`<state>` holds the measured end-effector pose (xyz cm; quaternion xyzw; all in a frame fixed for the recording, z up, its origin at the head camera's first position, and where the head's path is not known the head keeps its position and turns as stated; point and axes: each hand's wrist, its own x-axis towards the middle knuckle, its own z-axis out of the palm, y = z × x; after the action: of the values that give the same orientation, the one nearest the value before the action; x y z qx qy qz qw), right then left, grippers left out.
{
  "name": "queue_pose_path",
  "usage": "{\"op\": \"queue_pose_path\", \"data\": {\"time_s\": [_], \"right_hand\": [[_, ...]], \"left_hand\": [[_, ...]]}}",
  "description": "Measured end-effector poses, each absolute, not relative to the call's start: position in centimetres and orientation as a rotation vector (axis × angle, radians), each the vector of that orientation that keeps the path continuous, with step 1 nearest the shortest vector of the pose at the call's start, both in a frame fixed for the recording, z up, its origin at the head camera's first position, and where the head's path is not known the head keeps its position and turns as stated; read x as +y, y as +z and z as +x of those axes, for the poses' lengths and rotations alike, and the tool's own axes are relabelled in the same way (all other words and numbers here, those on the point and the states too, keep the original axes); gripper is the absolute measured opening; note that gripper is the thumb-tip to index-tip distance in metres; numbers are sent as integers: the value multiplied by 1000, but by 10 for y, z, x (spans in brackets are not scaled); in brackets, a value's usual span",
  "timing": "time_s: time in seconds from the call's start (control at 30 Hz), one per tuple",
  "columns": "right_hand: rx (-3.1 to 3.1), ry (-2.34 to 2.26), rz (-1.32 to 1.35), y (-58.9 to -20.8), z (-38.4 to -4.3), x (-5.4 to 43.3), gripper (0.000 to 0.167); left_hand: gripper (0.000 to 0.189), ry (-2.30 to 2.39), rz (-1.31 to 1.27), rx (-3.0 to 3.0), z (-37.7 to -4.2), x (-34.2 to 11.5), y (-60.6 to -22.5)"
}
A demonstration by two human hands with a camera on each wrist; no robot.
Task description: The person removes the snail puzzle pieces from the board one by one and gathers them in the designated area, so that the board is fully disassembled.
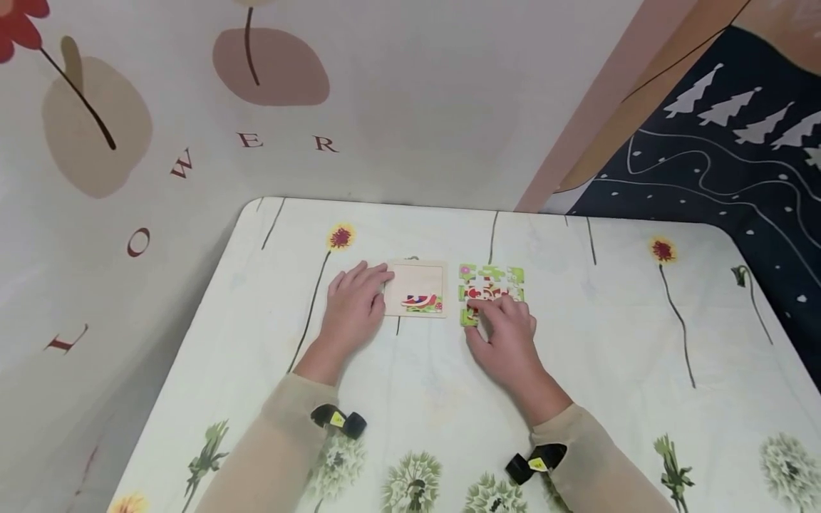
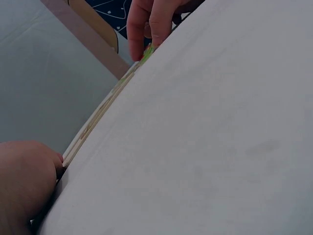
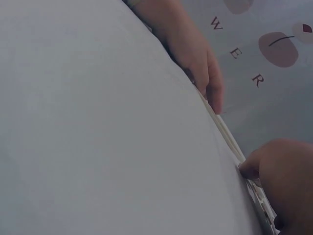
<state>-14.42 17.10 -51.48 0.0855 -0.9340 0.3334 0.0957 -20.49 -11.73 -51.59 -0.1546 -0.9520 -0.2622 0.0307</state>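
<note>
A shallow wooden puzzle tray [image 1: 415, 281] lies flat on the table, with a few joined picture pieces [image 1: 422, 303] in its lower right corner. My left hand [image 1: 354, 299] rests at the tray's left edge, fingers on the rim and thumb beside it. To the right, loose green, red and white jigsaw pieces [image 1: 492, 273] lie spread in a square. Over their lower part is my right hand [image 1: 507, 338], index finger and thumb pinching a green corner piece [image 1: 470, 318]. The right palm and fingers hide several other pieces.
A white flower-patterned cloth [image 1: 609, 335] covers the table. Beyond the back edge rises a pale wall [image 1: 436, 107] with printed letters, and a dark panel with white trees [image 1: 718, 157] stands at the right. Black wrist cameras [image 1: 537, 463] sit on both sleeves.
</note>
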Motion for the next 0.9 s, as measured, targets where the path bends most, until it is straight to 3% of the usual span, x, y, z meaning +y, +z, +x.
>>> {"op": "queue_pose_path", "data": {"time_s": [0.9], "right_hand": [[-2784,1010,171,-513,-146,168,24]], "left_hand": [[43,-797,-463,-2947,-206,-117,-518]]}}
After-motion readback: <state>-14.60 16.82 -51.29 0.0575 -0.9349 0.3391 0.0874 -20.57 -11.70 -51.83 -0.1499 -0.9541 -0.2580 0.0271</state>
